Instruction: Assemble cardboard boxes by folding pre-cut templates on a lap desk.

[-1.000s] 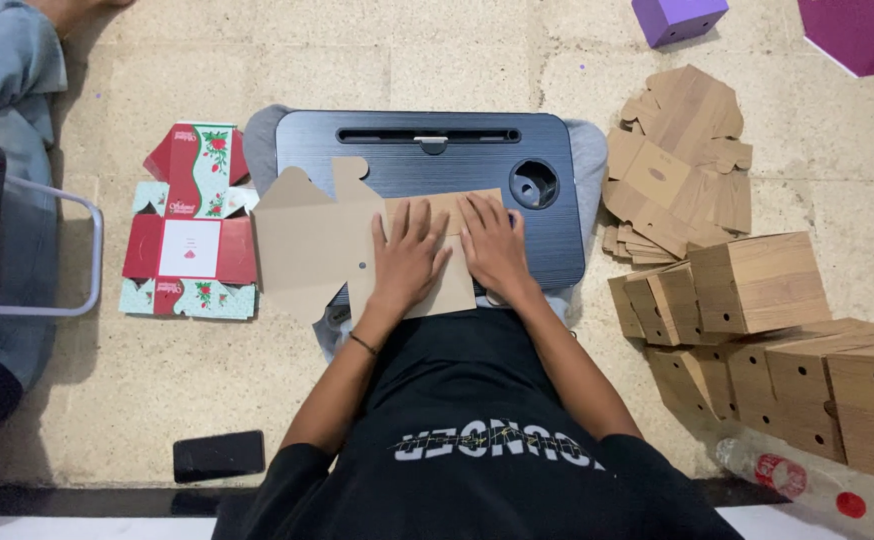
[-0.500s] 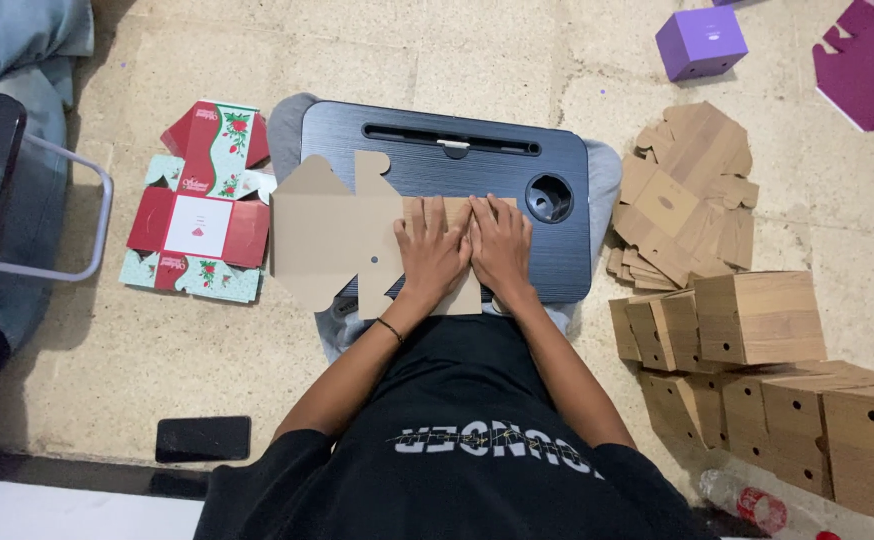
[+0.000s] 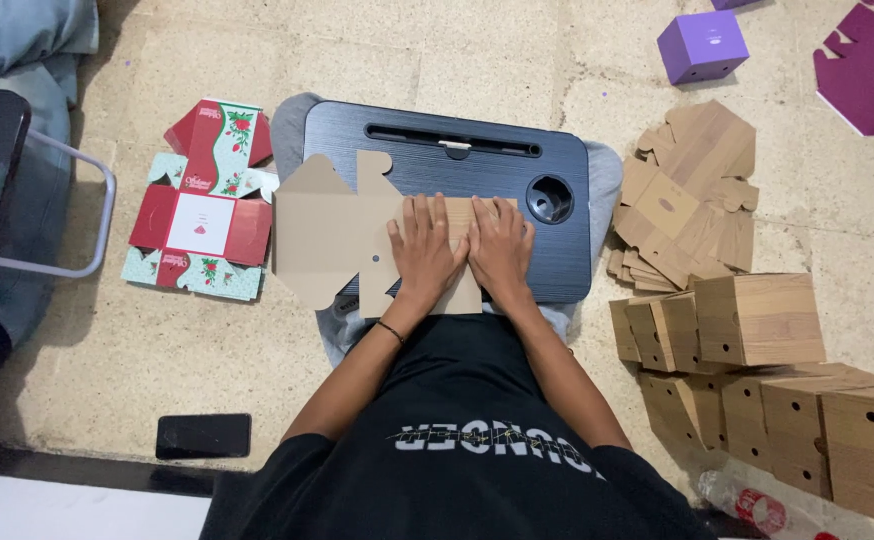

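Left hand (image 3: 425,250) and right hand (image 3: 500,248) lie open, palms down, side by side on the flat brown die-cut cardboard box blank (image 3: 342,235). The blank sits at the near-left corner of the dark rectangular lap desk (image 3: 477,165), overhanging its left edge. Assembled brown cardboard boxes (image 3: 757,320) stand on the floor off the right edge.

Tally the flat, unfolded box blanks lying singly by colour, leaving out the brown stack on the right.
Brown blank under both hands: 1
Red-and-green flowered blank: 1
Purple blank: 1
Total: 3
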